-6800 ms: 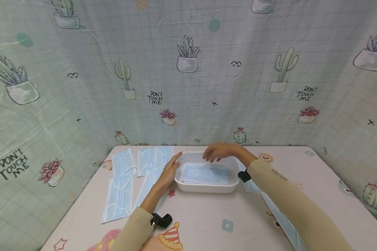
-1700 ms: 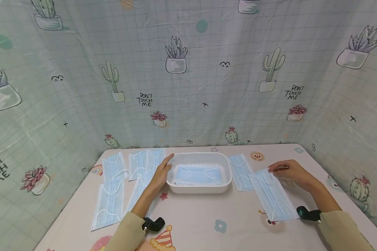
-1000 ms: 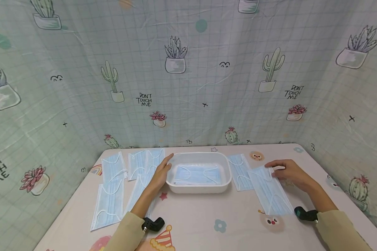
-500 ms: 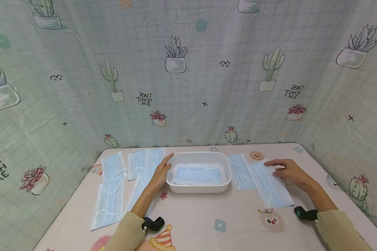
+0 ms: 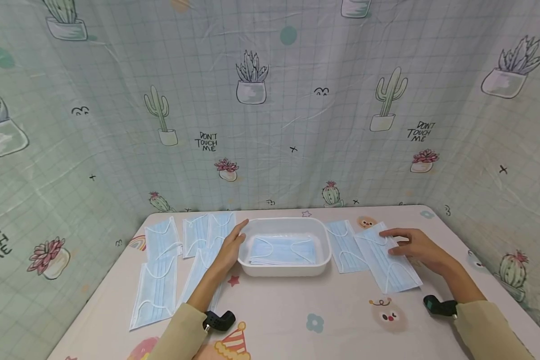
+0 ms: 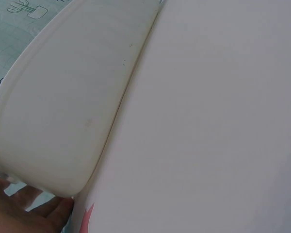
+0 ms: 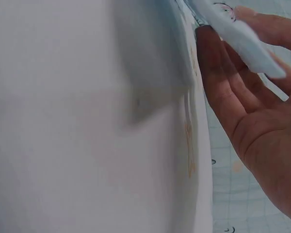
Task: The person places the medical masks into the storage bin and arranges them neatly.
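Presently, head view: a flat mask (image 5: 345, 250) lies between the tub (image 5: 284, 271), stacked masks (image 5: 282, 252) inside it, and the held mask (image 5: 387, 262). Left wrist: my left hand (image 6: 31, 213) rests relaxed against the tub. Right wrist: my right hand (image 7: 269, 131) pinches the held mask.

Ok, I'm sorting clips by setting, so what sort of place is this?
Probably a screened-off tabletop workspace, perhaps set up for filming: a cactus-print sheet hangs behind a pale table, which bears a white tub and blue face masks.
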Demonstrator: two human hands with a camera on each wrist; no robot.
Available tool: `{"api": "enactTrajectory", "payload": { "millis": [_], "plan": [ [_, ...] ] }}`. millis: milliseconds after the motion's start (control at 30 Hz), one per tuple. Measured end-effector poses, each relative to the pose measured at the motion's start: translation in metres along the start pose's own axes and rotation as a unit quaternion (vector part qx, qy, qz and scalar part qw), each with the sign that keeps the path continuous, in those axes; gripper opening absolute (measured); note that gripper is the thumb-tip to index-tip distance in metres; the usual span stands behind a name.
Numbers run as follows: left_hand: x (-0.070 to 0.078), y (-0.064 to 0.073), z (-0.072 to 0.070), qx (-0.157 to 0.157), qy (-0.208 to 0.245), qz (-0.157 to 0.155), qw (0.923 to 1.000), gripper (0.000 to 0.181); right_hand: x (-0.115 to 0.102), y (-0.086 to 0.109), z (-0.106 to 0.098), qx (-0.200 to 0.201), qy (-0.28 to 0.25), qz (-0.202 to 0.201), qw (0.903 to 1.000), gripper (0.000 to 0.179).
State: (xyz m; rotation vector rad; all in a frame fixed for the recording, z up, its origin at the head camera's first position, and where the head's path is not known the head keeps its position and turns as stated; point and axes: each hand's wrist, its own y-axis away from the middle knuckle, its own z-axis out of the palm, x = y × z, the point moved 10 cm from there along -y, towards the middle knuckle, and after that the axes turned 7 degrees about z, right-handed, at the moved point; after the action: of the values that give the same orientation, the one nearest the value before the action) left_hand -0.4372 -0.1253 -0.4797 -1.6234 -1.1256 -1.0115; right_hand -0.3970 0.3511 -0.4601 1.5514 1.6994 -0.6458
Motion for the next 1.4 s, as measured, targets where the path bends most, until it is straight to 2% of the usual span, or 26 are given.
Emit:
{"api": "enactTrajectory", "payload": {
  "millis": [300,467,633,733,1067,1200,1400],
  "plan": [
    [0.000,0.000,0.001,-0.007,0.012,-0.005,0.9999,0.051,0.004,0.000,0.008,-0.042,-0.018,0.007,0.9989,0.074],
    [0.014,0.005,0.003,-0.015,0.022,-0.016,0.9995,0.052,0.007,-0.001,0.009,-0.046,-0.021,0.013,0.9986,0.082],
    [0.033,0.014,0.003,-0.020,0.024,-0.018,0.9993,0.051,0.008,-0.002,0.008,-0.036,0.009,0.012,0.9993,0.073],
    [0.037,0.016,0.003,-0.019,0.027,-0.018,0.9993,0.051,0.009,-0.003,0.008,-0.030,0.020,0.006,0.9993,0.065],
    [0.037,0.016,0.003,-0.017,0.031,-0.016,0.9992,0.051,0.005,-0.002,0.003,0.004,0.036,-0.003,0.9993,0.059],
    [0.037,0.016,0.003,-0.016,0.032,-0.015,0.9992,0.051,0.000,-0.001,-0.002,0.024,0.033,-0.015,0.9991,0.058],
    [0.037,0.016,0.002,-0.014,0.030,-0.014,0.9994,0.051,-0.010,0.003,-0.007,0.028,0.017,-0.027,0.9991,0.058]
  ]
}}
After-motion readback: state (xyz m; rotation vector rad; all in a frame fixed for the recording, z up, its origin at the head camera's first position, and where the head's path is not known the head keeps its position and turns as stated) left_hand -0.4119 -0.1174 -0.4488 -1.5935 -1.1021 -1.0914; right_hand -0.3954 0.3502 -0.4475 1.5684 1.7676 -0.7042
